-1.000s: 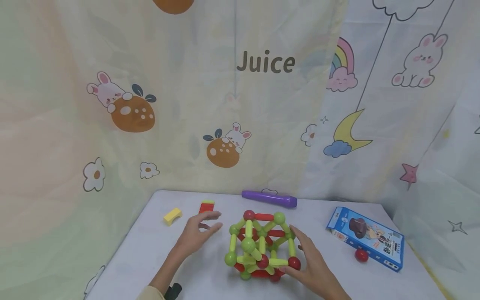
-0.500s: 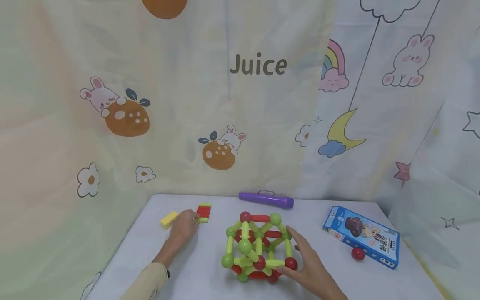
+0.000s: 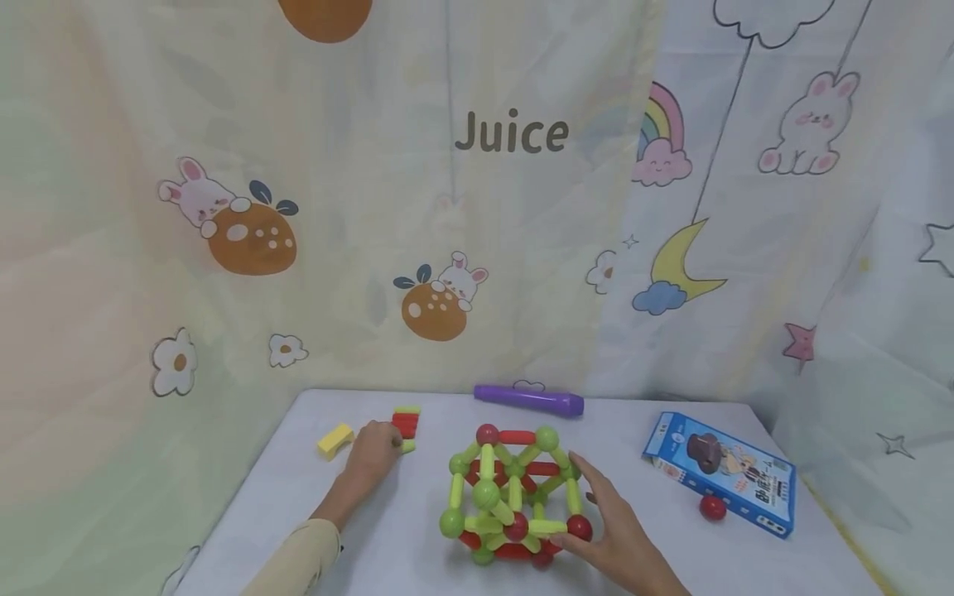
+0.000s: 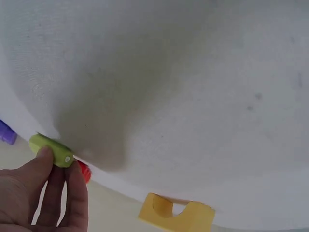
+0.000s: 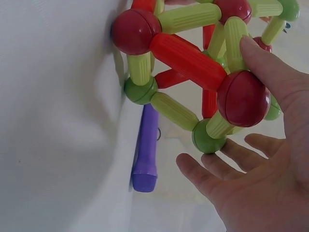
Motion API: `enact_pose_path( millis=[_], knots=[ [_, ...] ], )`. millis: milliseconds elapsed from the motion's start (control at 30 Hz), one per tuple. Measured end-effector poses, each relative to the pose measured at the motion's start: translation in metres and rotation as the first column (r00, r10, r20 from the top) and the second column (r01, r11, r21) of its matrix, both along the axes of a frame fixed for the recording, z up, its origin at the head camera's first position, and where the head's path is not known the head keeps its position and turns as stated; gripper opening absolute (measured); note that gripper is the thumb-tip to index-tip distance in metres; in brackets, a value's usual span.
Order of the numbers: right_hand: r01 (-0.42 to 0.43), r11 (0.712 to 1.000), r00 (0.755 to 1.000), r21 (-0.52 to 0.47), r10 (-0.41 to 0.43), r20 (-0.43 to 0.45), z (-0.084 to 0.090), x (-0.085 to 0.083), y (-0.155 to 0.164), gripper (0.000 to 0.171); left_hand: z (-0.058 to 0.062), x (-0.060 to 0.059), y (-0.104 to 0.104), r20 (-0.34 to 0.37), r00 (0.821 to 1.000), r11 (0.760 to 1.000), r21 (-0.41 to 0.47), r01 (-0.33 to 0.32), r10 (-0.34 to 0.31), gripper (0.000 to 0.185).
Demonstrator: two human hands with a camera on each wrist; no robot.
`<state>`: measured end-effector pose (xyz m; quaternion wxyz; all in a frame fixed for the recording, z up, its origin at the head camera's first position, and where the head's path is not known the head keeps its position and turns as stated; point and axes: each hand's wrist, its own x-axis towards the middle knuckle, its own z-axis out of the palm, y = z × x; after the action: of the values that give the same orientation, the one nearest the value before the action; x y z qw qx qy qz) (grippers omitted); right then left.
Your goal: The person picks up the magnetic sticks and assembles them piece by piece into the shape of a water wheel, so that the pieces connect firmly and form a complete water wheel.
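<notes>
A white table [image 3: 313, 488] stands against cartoon curtains [image 3: 224, 207]. The left hand [image 3: 375, 451] pinches a green stick [image 4: 50, 151] (only its wrist view shows this). The right hand [image 3: 614, 530], fingers relaxed, rests against the ball-and-stick frame [image 3: 514, 497].

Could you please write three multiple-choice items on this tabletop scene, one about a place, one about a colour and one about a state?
1. Where does the purple marker lie?
A. at the table's far edge, behind the ball-and-rod frame
B. on top of the blue box
C. in the right hand

2. What colour is the loose ball beside the blue box?
A. green
B. red
C. purple

3. What is the left hand doing?
A. lying flat on the bare table
B. lifting the yellow block
C. pinching a yellow-green rod at the small stack of rods

Answers: 1 A, the head view shows it past the frame by the curtain. 2 B, it is plainly red. 3 C, the left wrist view shows fingertips closed on the rod's end.
</notes>
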<state>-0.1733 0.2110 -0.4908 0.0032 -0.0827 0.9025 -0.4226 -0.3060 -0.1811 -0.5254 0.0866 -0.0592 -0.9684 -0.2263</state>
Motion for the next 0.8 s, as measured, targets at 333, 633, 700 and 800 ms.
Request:
enact_pose_path(
  millis=[333, 633, 700, 800],
  knots=[
    [-0.015, 1.0, 1.0, -0.022, 0.015, 0.018, 0.0, 0.002, 0.003, 0.111, 0.008, 0.015, 0.003, 0.093, 0.995, 1.0, 0.01, 0.03, -0.031, 0.009],
    [-0.008, 1.0, 1.0, -0.016, 0.009, 0.026, -0.001, 0.001, 0.0, 0.111, 0.01, 0.045, 0.012, 0.091, 0.994, 0.998, 0.002, 0.066, -0.066, 0.009],
    [-0.01, 1.0, 0.999, -0.019, 0.011, 0.032, -0.001, 0.002, 0.0, 0.111, 0.01, 0.053, 0.014, 0.094, 0.993, 0.997, -0.003, 0.079, -0.079, 0.01],
    [-0.011, 1.0, 0.999, -0.018, 0.012, 0.04, -0.001, 0.001, 0.0, 0.111, 0.01, 0.064, 0.017, 0.117, 0.988, 0.995, -0.007, 0.101, -0.099, 0.01]
  ],
)
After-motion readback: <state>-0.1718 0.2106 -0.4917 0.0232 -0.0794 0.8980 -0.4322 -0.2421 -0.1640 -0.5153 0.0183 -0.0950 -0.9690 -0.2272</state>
